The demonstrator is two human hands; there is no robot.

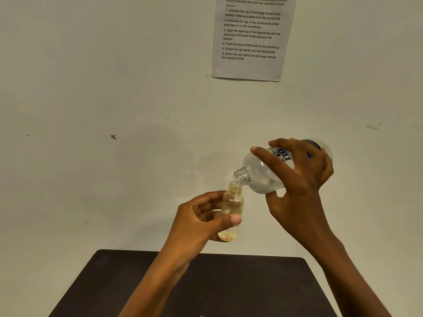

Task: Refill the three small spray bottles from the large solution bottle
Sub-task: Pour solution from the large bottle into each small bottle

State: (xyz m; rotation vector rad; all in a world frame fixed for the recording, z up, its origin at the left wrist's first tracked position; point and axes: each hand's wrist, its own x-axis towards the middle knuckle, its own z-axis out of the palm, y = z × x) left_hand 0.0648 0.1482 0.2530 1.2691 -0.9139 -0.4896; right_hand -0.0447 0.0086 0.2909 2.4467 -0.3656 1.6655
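Dark table (114,282) below; our L hand (199,220) grips small bottle (232,202), R hand (302,179) clamps lg bottle (263,175), tilted at its mouth.

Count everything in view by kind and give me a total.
large solution bottle: 1
small bottle: 1
hands: 2 (left hand, right hand)
instruction sheet: 1
dark table: 1
Total: 6
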